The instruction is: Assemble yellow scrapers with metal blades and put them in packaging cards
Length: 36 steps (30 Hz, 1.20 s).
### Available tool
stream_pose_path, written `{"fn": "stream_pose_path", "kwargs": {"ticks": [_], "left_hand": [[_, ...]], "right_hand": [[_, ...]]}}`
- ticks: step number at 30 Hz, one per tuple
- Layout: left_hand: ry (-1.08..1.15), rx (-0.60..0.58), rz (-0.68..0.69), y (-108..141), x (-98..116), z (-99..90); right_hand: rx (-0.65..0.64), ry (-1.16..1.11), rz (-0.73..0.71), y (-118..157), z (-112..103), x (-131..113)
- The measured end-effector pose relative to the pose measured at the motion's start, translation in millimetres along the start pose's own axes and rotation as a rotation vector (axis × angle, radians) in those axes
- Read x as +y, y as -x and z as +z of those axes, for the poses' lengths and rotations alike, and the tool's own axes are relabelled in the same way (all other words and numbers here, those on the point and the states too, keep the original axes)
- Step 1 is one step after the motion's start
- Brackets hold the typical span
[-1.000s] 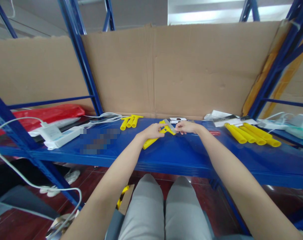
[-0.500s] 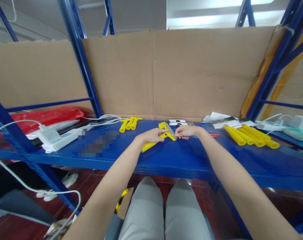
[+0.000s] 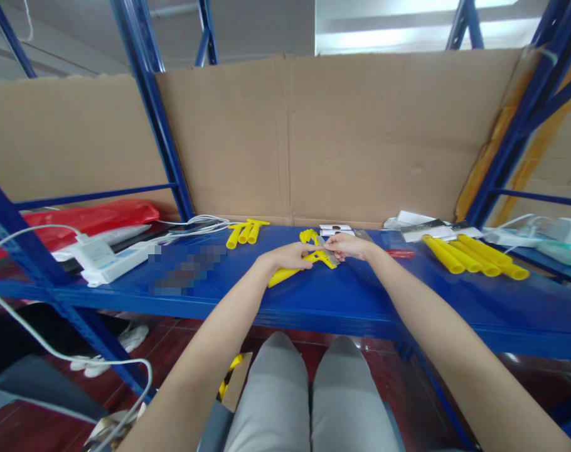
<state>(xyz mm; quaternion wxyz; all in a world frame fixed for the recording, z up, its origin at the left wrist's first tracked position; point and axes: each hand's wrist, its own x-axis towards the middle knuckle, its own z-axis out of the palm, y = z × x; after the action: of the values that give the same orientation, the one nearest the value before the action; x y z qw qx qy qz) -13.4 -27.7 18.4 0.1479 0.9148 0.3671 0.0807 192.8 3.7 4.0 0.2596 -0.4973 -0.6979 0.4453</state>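
My left hand (image 3: 292,256) is closed around a yellow scraper (image 3: 282,277) that lies on the blue shelf, its tube handle pointing toward me and its head to the right. A flat grey metal blade (image 3: 332,258) lies along the scraper's head. My right hand (image 3: 349,247) pinches at this blade with thumb and fingers; whether the blade is fixed to the head I cannot tell. Just beyond my hands is a small yellow part (image 3: 307,236), partly hidden by the left hand.
Three yellow T-shaped handles (image 3: 248,232) stand left at the back. Several yellow tubes (image 3: 455,256) lie to the right. A red strip (image 3: 400,253) and white printed cards (image 3: 335,230) are near my right hand. A power strip (image 3: 120,262) with cables lies left. Cardboard (image 3: 342,138) walls the back.
My right hand has shifted slightly up and left, from the blade's near end to farther along it. The blade sits a little differently against the head. My left hand keeps its hold.
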Motion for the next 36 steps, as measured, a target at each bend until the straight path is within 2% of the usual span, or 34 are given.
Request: {"fn": "stream_pose_path", "kwargs": {"ticks": [4, 10, 14, 22, 31, 36], "left_hand": [[-0.087, 0.005, 0.014, -0.4, -1.3, 0.7], [-0.212, 0.046, 0.021, -5.9, -14.3, 7.8], [-0.218, 0.088, 0.047, -9.7, -18.4, 11.8], [-0.178, 0.117, 0.007, -11.5, -16.7, 14.1], [-0.108, 0.149, 0.056, -11.8, -11.4, 14.8], [-0.107, 0.168, 0.082, -12.1, -11.9, 15.3]], "right_hand": [[-0.001, -0.062, -0.011, -4.5, -1.6, 5.1], [-0.016, -0.105, -0.053, -8.4, -3.4, 9.2], [0.015, -0.098, -0.074, -6.8, -2.9, 8.4], [-0.027, -0.115, -0.013, -2.0, -4.4, 5.2], [0.219, -0.203, -0.063, -6.4, 3.9, -1.1], [0.284, -0.145, -0.081, -7.9, 5.1, -2.5]]}}
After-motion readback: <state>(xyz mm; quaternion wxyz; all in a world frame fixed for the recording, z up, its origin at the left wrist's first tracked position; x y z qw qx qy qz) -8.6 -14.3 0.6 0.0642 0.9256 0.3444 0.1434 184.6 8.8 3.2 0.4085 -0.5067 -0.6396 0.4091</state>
